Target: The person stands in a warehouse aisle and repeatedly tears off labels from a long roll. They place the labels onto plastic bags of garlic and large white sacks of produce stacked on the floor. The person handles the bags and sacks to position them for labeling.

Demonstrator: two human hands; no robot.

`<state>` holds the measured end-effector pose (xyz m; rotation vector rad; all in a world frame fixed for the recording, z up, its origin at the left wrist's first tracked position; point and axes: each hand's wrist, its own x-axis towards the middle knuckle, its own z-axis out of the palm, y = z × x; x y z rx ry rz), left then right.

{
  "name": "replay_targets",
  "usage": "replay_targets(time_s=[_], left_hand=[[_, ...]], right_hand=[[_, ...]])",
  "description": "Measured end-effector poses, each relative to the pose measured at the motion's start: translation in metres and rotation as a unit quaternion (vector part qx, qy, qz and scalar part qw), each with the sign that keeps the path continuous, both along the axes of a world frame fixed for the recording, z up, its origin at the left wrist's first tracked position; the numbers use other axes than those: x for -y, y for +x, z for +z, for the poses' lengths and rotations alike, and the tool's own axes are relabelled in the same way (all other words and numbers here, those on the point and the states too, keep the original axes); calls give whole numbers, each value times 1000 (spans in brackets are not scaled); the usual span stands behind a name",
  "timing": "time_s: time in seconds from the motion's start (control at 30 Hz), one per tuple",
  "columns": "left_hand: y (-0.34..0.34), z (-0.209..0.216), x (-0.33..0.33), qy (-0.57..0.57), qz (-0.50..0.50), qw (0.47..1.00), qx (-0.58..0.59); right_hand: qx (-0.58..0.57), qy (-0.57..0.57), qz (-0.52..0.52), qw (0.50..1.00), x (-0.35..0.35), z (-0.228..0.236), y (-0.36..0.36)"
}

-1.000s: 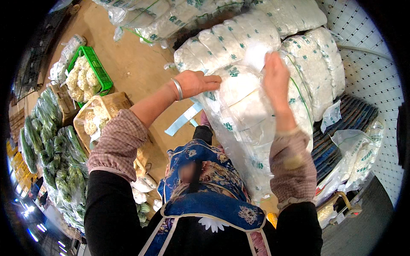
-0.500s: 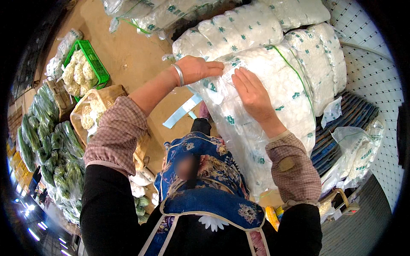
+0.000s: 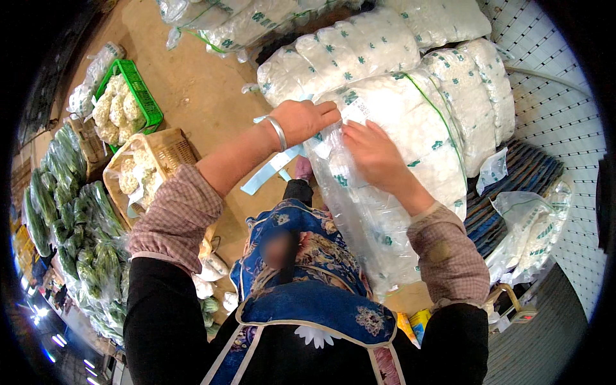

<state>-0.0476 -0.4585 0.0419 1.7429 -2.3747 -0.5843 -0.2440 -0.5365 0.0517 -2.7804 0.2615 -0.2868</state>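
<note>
A big clear plastic bag of white, bulging contents (image 3: 410, 122) lies before me, printed with small green marks and crossed by a green strap. A white label (image 3: 358, 109) is on its upper left part. My left hand (image 3: 300, 122), with a silver bangle on the wrist, is closed at the bag's left edge. A pale blue strip (image 3: 273, 170) hangs from under it, seemingly pinched in its fingers. My right hand (image 3: 373, 154) lies over the bag just below the label, its bent fingertips close to the left ones. What they pinch, if anything, is hidden.
More such bags (image 3: 346, 51) lie beyond. At left stand a green crate (image 3: 138, 96) and a tan basket (image 3: 173, 144) with pale bagged produce, beside bagged green vegetables (image 3: 96, 237). Dark blue stacked slats (image 3: 532, 173) are at right, near a white perforated wall (image 3: 552, 96).
My right hand has slid off the label toward my left hand, its fingers now bent rather than flat. My left hand has shifted slightly right and down, its fingers more curled.
</note>
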Motion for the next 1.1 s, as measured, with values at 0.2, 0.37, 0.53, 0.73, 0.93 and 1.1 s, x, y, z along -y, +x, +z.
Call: replay_targets(time_s=[0.2, 0.37, 0.53, 0.73, 0.93, 1.1], left_hand=[[-31, -3, 14, -6, 95, 995, 9], [-35, -3, 22, 8, 88, 996, 6], [-36, 1, 30, 17, 79, 997, 15], [-8, 26, 0, 31, 178, 981, -68], [36, 32, -83, 45, 485, 824, -291], [36, 57, -150, 117, 556, 553, -610]], right_hand=[[-35, -86, -94, 991, 59, 15, 15], [-144, -122, -73, 979, 91, 9, 33], [-155, 11, -200, 967, 101, 5, 40], [-94, 84, -76, 989, 89, 49, 54], [-147, -29, -77, 986, 26, -18, 40], [-84, 195, -98, 972, -4, 55, 65]])
